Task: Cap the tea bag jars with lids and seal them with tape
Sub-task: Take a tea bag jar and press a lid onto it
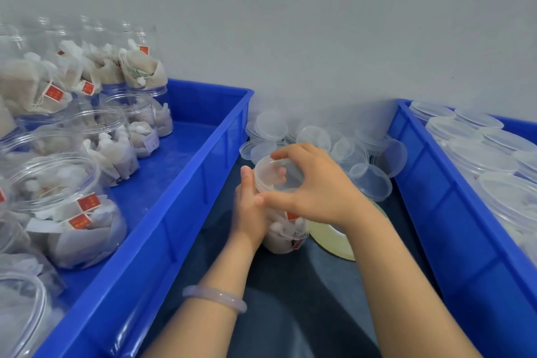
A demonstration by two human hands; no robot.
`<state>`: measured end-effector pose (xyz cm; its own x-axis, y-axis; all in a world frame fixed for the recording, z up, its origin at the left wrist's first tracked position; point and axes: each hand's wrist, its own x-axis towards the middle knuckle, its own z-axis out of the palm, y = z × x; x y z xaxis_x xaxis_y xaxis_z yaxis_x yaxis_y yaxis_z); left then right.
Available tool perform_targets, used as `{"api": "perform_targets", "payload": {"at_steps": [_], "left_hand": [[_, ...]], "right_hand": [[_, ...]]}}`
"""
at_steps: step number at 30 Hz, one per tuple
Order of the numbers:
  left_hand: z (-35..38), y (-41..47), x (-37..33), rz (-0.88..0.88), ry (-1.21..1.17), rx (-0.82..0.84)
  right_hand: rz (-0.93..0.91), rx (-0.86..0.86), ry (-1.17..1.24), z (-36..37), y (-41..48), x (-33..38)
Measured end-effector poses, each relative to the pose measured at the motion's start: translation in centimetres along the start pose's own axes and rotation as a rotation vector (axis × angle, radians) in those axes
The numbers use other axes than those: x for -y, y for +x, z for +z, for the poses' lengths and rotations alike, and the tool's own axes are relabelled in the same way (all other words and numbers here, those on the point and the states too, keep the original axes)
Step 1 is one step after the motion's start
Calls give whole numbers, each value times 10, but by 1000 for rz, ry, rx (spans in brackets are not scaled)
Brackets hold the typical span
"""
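Lid [290,180] on jar [283,237] — loose lids [334,142] behind, tape roll [331,238] beside, bins [186,212] either side

1. Diffuse light is filling the scene evenly; the wall [319,23] is showing pale grey.
2. Soft shadow is pooling on the dark surface [290,285] between the blue crates [186,212].
3. Glare is streaking the open jars [55,183] at left.
4. Crate edges are bowing outward toward the corners.
5. Fine detail is smearing; the lid [279,174] and the held jar [283,235] are looking soft.
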<state>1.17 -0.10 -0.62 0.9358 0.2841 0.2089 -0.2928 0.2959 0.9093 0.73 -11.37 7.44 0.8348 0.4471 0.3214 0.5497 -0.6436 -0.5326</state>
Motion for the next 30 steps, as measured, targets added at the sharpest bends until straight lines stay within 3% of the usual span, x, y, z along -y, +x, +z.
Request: {"api": "perform_targets", "payload": {"at_steps": [2, 4, 7, 11, 14, 16, 19, 22, 27, 30], "left_hand": [[1, -3, 0, 10, 15, 12], [6, -7, 3, 74, 92, -102], [16, -12, 1, 201, 307, -318], [13, -10, 2, 162, 404, -327], [4, -6, 5, -91, 105, -117], [3, -6, 4, -145, 69, -60], [7, -10, 5, -92, 167, -188], [13, -12, -1, -40, 233, -306], [4, -12, -2, -4, 293, -310], [-1, -14, -3, 29, 344, -346]], "right_hand": [[-6, 2, 181, -2, -1, -4], [-18, -183, 287, 10, -4, -5], [-5, -407, 263, 29, -8, -3], [-19, -565, 225, 36, -10, 0], [-37, -547, 262, 36, -11, 0], [-32, -478, 278, 33, -12, -2], [29, -453, 292, 32, -12, 1], [110, -531, 246, 41, -11, 9], [113, -609, 218, 53, -13, 17], [88, -528, 276, 50, -21, 15]]}}
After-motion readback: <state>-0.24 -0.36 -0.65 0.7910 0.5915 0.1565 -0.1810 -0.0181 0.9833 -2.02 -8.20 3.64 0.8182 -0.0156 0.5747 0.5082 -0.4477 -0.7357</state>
